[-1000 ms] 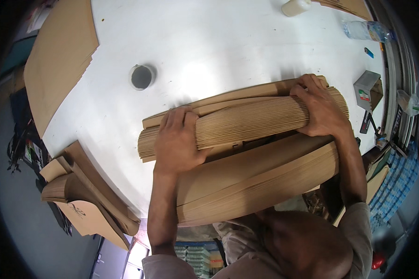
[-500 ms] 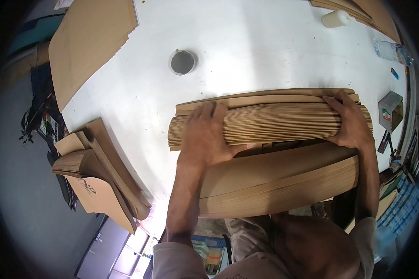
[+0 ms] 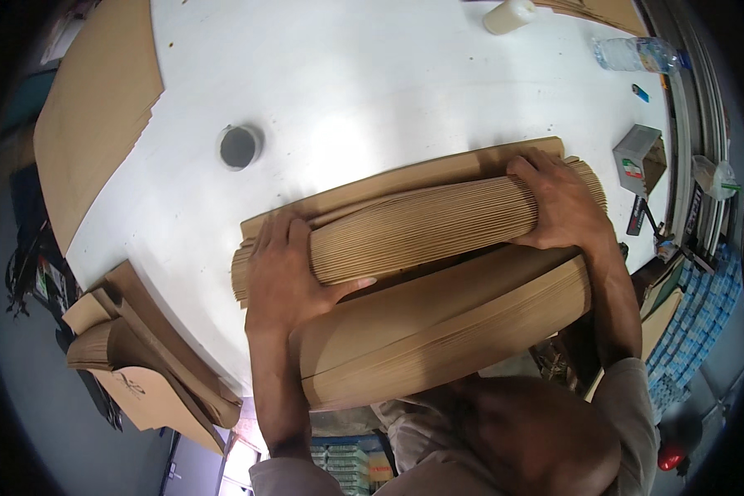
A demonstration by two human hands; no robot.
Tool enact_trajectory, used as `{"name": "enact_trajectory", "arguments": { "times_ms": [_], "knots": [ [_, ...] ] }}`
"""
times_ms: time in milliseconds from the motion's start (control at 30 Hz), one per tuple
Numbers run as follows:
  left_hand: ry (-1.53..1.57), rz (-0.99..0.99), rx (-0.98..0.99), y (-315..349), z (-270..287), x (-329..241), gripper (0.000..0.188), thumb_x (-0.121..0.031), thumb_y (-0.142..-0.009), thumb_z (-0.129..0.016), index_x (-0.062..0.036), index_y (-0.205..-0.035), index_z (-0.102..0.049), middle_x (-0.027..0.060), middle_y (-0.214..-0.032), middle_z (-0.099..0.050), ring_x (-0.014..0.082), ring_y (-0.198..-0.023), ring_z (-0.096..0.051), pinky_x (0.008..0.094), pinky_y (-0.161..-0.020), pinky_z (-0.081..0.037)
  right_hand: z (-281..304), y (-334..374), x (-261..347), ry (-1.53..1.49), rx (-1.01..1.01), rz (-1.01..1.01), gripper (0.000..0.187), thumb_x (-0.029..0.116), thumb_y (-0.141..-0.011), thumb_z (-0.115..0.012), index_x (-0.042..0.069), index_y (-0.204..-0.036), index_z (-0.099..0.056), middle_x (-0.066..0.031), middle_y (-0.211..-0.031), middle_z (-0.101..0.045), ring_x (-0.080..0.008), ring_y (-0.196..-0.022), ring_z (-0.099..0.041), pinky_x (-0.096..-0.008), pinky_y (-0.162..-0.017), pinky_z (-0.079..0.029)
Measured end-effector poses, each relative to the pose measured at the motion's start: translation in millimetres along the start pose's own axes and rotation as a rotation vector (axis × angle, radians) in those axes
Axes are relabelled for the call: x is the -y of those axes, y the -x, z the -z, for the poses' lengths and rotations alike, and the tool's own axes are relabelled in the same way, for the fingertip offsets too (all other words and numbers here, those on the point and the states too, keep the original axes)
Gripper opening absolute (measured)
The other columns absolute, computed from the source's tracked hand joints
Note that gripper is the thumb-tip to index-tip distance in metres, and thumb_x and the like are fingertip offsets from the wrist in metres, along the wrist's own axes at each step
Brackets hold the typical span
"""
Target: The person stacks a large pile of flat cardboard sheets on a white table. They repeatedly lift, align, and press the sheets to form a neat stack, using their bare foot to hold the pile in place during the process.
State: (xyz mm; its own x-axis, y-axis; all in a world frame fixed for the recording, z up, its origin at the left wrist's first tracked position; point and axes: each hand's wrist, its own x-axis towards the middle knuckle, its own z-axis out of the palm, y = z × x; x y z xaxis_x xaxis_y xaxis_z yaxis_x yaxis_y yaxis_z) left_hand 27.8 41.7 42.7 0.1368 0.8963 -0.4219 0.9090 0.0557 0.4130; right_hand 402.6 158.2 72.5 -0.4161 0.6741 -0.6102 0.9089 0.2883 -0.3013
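Observation:
A thick stack of brown kraft paper sheets (image 3: 426,231) lies bent over at the near edge of the table, its many layered edges facing up. My left hand (image 3: 285,277) wraps round the stack's left end, fingers over the far side and thumb pointing right along the near side. Round the right end closes my right hand (image 3: 562,202), its fingers on the top and far side. Nearer to me, the stack's curved lower part (image 3: 446,326) hangs toward my lap. Behind the layered edges, a flatter brown strip (image 3: 405,182) lies along the stack.
On the white table (image 3: 364,91) stand a grey-filled cup (image 3: 240,148) and a cream-coloured container (image 3: 508,16). Large brown sheets (image 3: 99,116) lie at far left, folded brown paper (image 3: 153,355) at near left. A plastic bottle (image 3: 632,54), blue lighter (image 3: 641,93) and metal box (image 3: 639,157) sit at right.
The view has turned, so the table's things shift left in the picture. Both hands keep hold of the stack, which now slants up to the right. More of the far strip shows.

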Motion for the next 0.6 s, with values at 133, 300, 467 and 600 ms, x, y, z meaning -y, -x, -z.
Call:
{"name": "enact_trajectory", "arguments": {
  "times_ms": [133,300,467,600],
  "knots": [
    [-0.065,-0.005,0.005,4,8,-4,0.098,-0.071,-0.059,-0.095,0.0012,-0.12,-0.066,0.0224,-0.133,-0.064,0.0465,-0.128,-0.06,0.0602,-0.109,-0.049,-6,0,-5,-0.007,-0.042,0.038,0.092,0.035,-0.056,-0.099,0.004,-0.135,-0.062,-0.0249,-0.146,-0.059,-0.0481,-0.136,-0.057,-0.0553,-0.115,-0.049],
    [-0.021,-0.048,-0.023,4,20,-2,0.082,-0.051,-0.056,-0.103,-0.0088,-0.117,-0.067,0.0134,-0.115,-0.069,0.0397,-0.109,-0.066,0.0515,-0.094,-0.055,-1,5,-11,0.044,-0.017,0.096,0.096,0.06,-0.06,-0.097,0.001,-0.129,-0.066,-0.0222,-0.139,-0.063,-0.0444,-0.127,-0.063,-0.052,-0.106,-0.053],
    [-0.009,0.1,0.041,7,12,1,0.087,-0.054,-0.052,-0.103,-0.0085,-0.119,-0.068,0.0166,-0.126,-0.07,0.0395,-0.113,-0.069,0.0575,-0.096,-0.054,19,-3,-24,-0.109,0.082,0.019,0.094,0.076,-0.073,-0.085,0.003,-0.13,-0.072,-0.0233,-0.131,-0.07,-0.0412,-0.124,-0.067,-0.0505,-0.107,-0.053],
    [-0.062,0.102,0.003,11,9,-3,0.084,-0.052,-0.054,-0.103,-0.0103,-0.118,-0.067,0.0148,-0.121,-0.071,0.0377,-0.111,-0.069,0.0545,-0.094,-0.054,16,-17,-49,-0.286,0.006,-0.266,0.069,0.067,-0.099,-0.066,0.002,-0.121,-0.078,-0.0256,-0.111,-0.076,-0.0428,-0.114,-0.071,-0.0503,-0.102,-0.054]
  ]
}}
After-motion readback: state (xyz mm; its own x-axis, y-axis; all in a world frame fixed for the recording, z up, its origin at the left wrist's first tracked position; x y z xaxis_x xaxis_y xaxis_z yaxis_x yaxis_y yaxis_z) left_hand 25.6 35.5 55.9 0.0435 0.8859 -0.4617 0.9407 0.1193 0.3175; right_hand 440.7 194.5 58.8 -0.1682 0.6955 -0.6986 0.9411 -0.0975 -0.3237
